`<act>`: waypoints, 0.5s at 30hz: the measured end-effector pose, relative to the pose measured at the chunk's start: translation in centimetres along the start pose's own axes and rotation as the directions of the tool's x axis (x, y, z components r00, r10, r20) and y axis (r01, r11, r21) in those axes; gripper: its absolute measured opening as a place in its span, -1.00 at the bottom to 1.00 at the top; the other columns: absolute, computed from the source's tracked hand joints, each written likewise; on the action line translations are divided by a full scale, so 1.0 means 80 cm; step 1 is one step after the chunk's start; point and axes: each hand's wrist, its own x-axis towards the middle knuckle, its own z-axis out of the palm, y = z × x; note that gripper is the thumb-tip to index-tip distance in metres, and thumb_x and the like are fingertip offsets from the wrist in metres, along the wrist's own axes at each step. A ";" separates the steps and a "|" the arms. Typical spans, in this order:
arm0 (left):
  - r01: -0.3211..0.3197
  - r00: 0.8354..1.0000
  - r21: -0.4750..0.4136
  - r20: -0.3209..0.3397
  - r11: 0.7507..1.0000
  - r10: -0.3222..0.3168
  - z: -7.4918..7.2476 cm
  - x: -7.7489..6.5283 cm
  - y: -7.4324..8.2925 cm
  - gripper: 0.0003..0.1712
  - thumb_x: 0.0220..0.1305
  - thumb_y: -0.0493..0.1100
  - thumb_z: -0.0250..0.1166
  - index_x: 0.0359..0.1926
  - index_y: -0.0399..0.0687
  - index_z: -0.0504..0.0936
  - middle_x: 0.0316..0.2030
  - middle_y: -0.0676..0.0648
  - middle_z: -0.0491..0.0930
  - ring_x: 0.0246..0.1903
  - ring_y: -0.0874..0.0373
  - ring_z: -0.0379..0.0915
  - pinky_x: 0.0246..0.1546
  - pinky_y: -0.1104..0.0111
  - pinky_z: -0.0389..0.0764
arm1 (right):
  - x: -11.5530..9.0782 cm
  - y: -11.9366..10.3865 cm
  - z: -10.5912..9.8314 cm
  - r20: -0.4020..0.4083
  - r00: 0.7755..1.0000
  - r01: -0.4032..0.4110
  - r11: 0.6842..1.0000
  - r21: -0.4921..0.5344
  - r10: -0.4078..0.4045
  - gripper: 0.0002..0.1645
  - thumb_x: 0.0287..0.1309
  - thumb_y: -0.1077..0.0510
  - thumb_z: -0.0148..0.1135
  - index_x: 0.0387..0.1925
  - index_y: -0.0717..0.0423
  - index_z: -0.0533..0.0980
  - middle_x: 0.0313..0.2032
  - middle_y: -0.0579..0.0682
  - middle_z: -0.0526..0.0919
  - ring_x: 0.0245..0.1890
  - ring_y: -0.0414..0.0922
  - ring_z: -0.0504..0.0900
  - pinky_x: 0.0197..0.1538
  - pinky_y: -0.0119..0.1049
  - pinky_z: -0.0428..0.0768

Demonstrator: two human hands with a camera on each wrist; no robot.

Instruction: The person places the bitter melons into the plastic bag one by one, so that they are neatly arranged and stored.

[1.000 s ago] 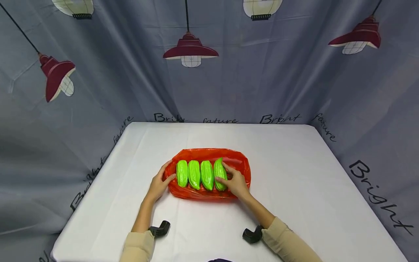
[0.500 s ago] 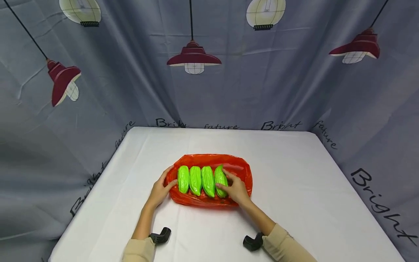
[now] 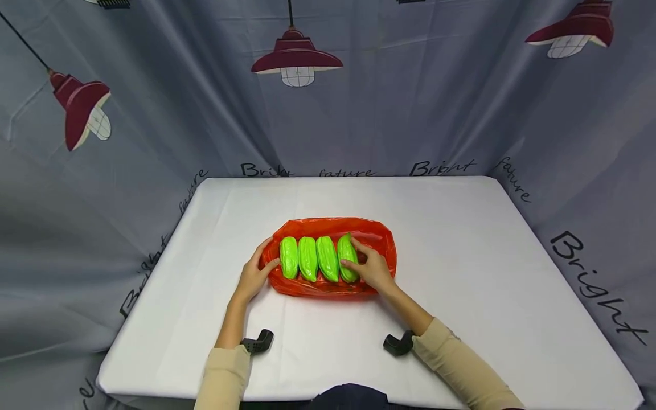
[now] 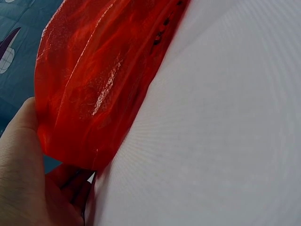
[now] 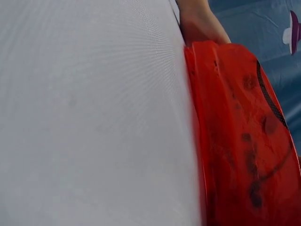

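An open red plastic bag (image 3: 307, 291) lies spread on the white table, its sides standing up like a shallow tray. Inside it, several bright green, ridged, elongated fruits or vegetables stand side by side in a row. My left hand (image 3: 253, 275) grips the bag's left edge, thumb at the inner side; the left wrist view shows this hand (image 4: 21, 165) against the thin red plastic. My right hand (image 3: 376, 270) holds the rightmost green piece (image 3: 348, 259) between thumb and fingers. The right wrist view shows mostly the bag's side (image 5: 235, 122), which hides the green pieces.
The white table (image 3: 451, 239) extends around the bag on all sides. Grey curtains (image 3: 359, 114) printed with red lamps enclose its back and sides. A black device (image 3: 258, 341) sits at the left wrist, another black device (image 3: 398, 344) at the right.
The head view has tilted, first up, then down, shifting the whole scene in the picture. Both hands keep the same hold on the bag and the green piece.
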 end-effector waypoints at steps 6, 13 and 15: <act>0.045 0.999 0.016 0.004 0.999 -0.045 -0.012 -0.023 0.001 -0.33 0.21 0.08 0.23 0.32 0.34 0.21 0.25 -0.14 0.29 0.18 -0.13 0.25 0.15 -0.02 0.24 | -0.018 -0.012 0.000 0.076 0.997 0.012 0.999 -0.045 -0.008 -0.05 -0.04 -0.07 0.38 0.36 0.01 0.18 0.13 0.18 0.45 -0.41 -0.07 0.40 -0.43 -0.32 0.35; 0.023 0.999 -0.011 0.028 1.000 -0.023 -0.017 -0.028 0.009 -0.31 0.23 0.07 0.21 0.35 0.37 0.18 0.29 -0.11 0.24 0.22 -0.10 0.19 0.18 -0.01 0.19 | -0.031 -0.023 -0.010 0.098 0.995 0.009 1.000 -0.029 -0.007 -0.04 -0.04 -0.07 0.38 0.37 -0.02 0.16 0.15 0.19 0.43 -0.67 -0.17 0.26 -0.55 -0.34 0.33; 0.012 0.999 -0.039 0.039 0.999 -0.010 -0.022 -0.030 0.023 -0.33 0.27 0.01 0.18 0.37 0.27 0.18 0.30 -0.12 0.21 0.26 -0.10 0.13 0.22 0.00 0.12 | -0.034 -0.028 -0.018 0.116 0.993 0.015 1.000 0.023 -0.018 -0.07 -0.02 -0.10 0.36 0.36 -0.03 0.18 0.20 0.18 0.38 -0.48 -0.07 0.52 -0.38 -0.26 0.53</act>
